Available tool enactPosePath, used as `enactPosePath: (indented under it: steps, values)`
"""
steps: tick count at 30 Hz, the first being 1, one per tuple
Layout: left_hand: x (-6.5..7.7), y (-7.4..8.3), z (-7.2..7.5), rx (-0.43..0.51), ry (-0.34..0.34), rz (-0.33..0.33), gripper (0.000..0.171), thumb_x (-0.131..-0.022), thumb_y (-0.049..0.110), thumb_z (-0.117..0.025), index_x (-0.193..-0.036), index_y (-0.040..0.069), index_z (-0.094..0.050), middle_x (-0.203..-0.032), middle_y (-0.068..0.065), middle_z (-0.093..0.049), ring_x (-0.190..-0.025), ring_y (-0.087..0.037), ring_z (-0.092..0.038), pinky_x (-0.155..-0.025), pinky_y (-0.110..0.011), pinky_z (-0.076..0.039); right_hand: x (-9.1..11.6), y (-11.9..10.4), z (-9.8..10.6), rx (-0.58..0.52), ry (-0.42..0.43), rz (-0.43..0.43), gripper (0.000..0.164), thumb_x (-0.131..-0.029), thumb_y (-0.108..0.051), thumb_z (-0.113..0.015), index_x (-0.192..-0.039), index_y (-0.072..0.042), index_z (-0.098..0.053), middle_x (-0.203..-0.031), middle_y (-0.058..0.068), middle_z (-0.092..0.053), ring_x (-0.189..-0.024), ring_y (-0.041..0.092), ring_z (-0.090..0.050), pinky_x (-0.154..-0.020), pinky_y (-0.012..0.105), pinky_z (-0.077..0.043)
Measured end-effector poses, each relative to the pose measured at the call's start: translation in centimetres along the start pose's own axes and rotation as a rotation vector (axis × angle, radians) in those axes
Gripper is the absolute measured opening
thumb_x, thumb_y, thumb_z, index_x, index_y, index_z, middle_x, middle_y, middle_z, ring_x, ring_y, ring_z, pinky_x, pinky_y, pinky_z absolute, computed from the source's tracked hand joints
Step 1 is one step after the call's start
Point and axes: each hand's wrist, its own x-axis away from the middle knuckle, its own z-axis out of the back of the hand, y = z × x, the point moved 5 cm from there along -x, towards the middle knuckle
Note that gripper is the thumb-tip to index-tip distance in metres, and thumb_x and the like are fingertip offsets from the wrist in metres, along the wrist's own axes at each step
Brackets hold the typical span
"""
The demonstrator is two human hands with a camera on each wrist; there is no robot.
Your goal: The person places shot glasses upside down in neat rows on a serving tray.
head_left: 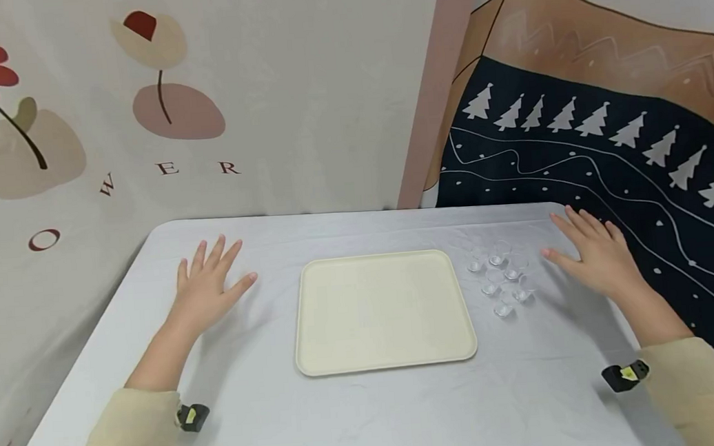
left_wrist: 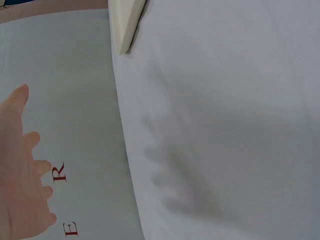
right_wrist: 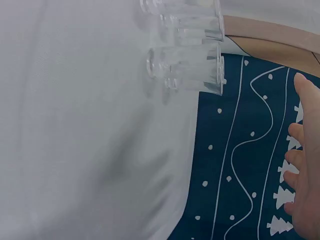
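Head view shows clear cups (head_left: 512, 273) beside a cream tray (head_left: 383, 312).

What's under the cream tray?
White cloth shows all around the tray, which appears to lie flat on it. The patch directly beneath is covered by the tray itself, so whatever else might be there can't be seen.

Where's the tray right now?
In the head view, the tray lies near the middle of the table, just left of the clear cups.
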Motion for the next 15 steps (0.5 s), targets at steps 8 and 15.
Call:
enactPosePath:
  steps: [8,15]
  values:
    - [0.6,0.9,-1.6,0.096,0.011,-0.066,0.076,-0.095,0.054,-0.049,-0.153,0.011,-0.023,-0.157,-0.020,-0.013,-0.143,-0.039,0.002,-0.107,-0.064,0.007,1.3,-0.1,-0.8,-0.069,0.050,0.028,0.073,-0.096,-0.047,-0.053,-0.153,-0.013,-0.023,-0.156,0.021,-0.017,-0.141,0.042,-0.011,-0.110,0.061,0.001]
    - [0.9,1.4,-3.4,0.209,0.013,-0.124,0.072,-0.096,0.045,-0.053,-0.153,0.010,-0.024,-0.156,-0.020,-0.018,-0.143,-0.039,-0.005,-0.107,-0.065,-0.002,2.5,-0.2,-1.9,-0.172,0.112,0.055,0.070,-0.093,-0.041,-0.060,-0.150,-0.010,-0.032,-0.152,0.022,-0.026,-0.138,0.044,-0.020,-0.107,0.066,-0.006]
